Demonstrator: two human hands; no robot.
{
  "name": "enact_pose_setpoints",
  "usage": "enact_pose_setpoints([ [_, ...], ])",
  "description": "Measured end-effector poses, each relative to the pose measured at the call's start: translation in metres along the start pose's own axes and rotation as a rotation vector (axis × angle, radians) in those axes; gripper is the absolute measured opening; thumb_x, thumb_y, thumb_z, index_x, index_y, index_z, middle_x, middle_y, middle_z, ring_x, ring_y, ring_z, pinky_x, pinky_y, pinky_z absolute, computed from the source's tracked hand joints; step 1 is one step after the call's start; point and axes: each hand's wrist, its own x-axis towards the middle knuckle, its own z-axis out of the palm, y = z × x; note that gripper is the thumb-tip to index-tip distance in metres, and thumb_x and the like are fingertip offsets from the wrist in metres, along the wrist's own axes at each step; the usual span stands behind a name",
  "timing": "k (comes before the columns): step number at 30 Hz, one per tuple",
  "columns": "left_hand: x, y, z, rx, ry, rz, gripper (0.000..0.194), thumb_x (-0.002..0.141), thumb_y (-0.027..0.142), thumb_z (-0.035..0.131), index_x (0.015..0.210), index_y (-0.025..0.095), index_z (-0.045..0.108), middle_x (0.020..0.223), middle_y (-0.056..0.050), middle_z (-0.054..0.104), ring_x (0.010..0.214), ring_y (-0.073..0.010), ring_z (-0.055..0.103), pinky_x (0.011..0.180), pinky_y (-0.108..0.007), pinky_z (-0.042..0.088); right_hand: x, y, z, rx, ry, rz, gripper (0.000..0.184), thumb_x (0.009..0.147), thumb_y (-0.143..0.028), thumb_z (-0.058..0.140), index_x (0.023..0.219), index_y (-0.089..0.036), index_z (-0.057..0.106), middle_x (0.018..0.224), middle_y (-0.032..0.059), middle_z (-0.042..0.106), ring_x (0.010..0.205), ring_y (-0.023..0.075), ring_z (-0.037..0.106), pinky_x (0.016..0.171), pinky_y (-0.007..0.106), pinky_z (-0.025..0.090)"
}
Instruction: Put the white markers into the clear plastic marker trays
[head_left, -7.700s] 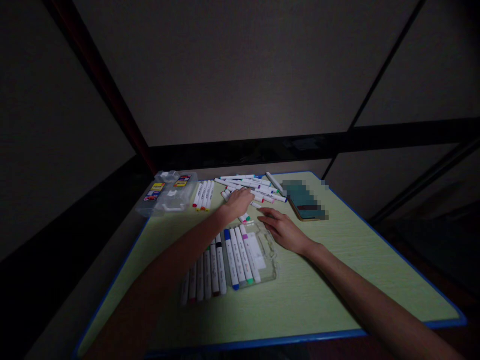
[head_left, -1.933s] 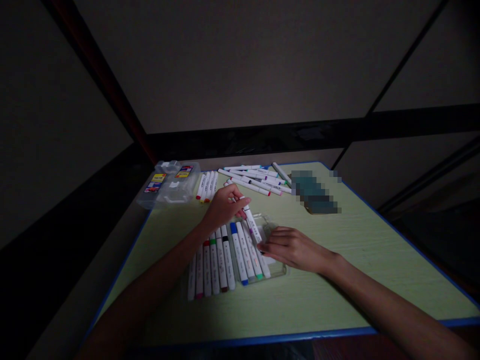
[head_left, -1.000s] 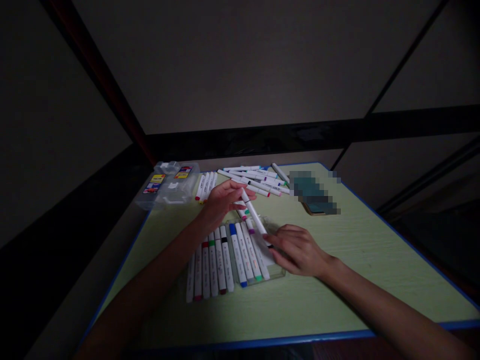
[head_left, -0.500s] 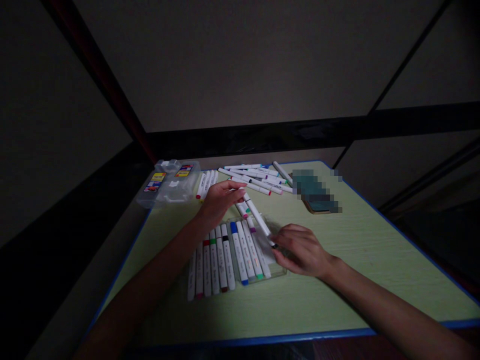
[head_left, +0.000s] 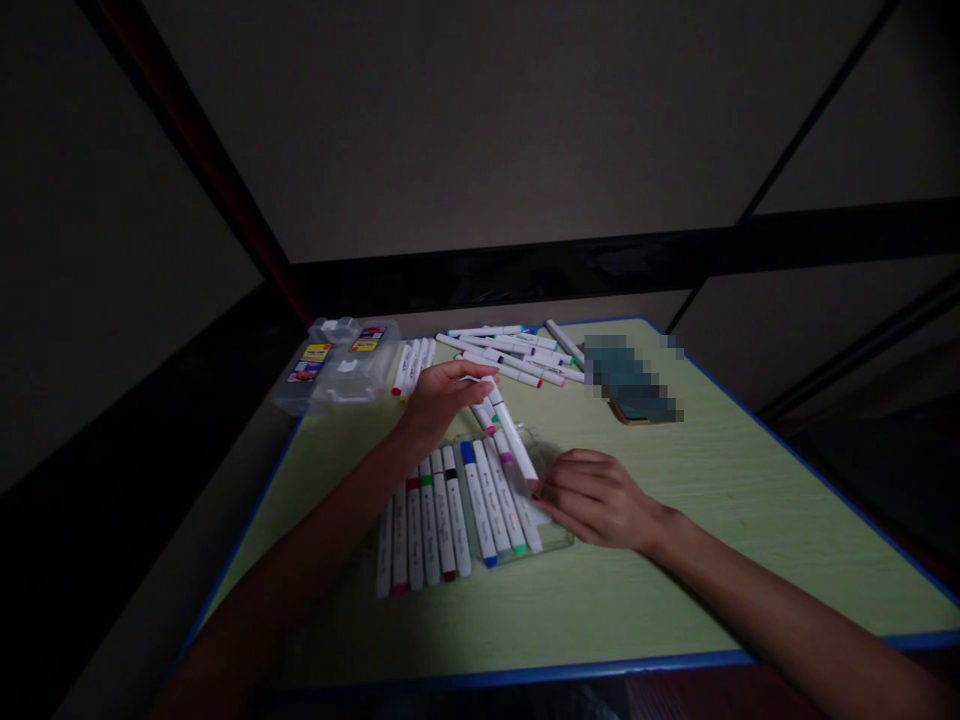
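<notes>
A white marker (head_left: pixel 513 430) slants over a clear plastic case (head_left: pixel 551 542), held at both ends. My left hand (head_left: pixel 442 395) pinches its upper end between thumb and fingers. The fingertips of my right hand (head_left: pixel 592 497) close on its lower end, which they partly hide. Beneath it, several markers (head_left: pixel 491 500) lie side by side in the case, one with a blue cap band. To their left is a second row of white markers (head_left: pixel 424 525) with red, green and black bands.
Loose markers (head_left: pixel 517 350) are heaped at the table's back, beside a short row of markers (head_left: pixel 412 365). An opened clear case (head_left: pixel 349 370) with colourful labels stands at the back left. A pixelated, phone-like object (head_left: pixel 630 380) lies at right. The green table (head_left: pixel 712 580) has a blue edge.
The marker has tilted a little steeper, its lower end shifting left. My right hand has moved slightly left with it, while my left hand stays nearly in place.
</notes>
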Motion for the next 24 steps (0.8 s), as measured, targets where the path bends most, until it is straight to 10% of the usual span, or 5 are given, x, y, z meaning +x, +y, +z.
enact_pose_setpoints([
  [15, -0.0024, -0.0021, 0.0036, 0.179, -0.055, -0.006, 0.015, 0.062, 0.02, 0.066, 0.076, 0.014, 0.066, 0.072, -0.001, 0.066, 0.067, -0.0118, 0.06, 0.067, -0.025, 0.045, -0.0011, 0.0007, 0.0028, 0.068, -0.226, 0.04, 0.02, 0.091, -0.024, 0.039, 0.09, -0.013, 0.057, 0.063, 0.0005, 0.058, 0.055, 0.0097, 0.052, 0.054, 0.024, 0.042],
  [24, -0.0011, -0.0031, 0.0008, 0.12, -0.076, -0.016, 0.017, 0.063, 0.021, 0.066, 0.078, 0.014, 0.064, 0.076, -0.002, 0.067, 0.068, -0.011, 0.061, 0.068, -0.024, 0.045, -0.0009, 0.001, 0.0044, 0.008, -0.111, -0.026, 0.013, 0.087, -0.017, 0.045, 0.09, -0.015, 0.058, 0.064, -0.0007, 0.06, 0.06, 0.0103, 0.055, 0.057, 0.025, 0.044],
])
